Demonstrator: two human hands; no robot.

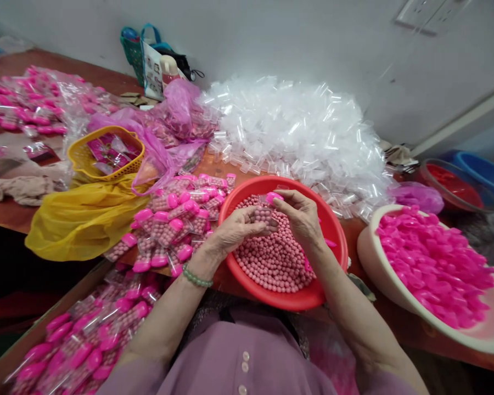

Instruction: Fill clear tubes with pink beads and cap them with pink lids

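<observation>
- Left hand: over the red basin, fingers curled together and pinching a clear tube. The tube looks filled with pink beads.
- Right hand: just beside the left, also over the basin. Thumb and forefinger pinch a pink cap at the tube's upper end. Cap touches the tube; cannot tell whether it is fully seated.
- Tube position: held in the air above the loose pink beads that fill the red basin, between the two hands.
- Green bracelet on the left wrist.
- Left of the basin, on the wooden surface: a pile of capped tubes, touching the basin's rim.
- Right of the basin: a white basin holding loose pink caps.
- Behind the red basin: a large heap of empty clear tubes against the wall.
- Further left: a yellow basket with a yellow bag in front of it.
- Lower left, below the surface edge: a box with more capped tubes.
</observation>
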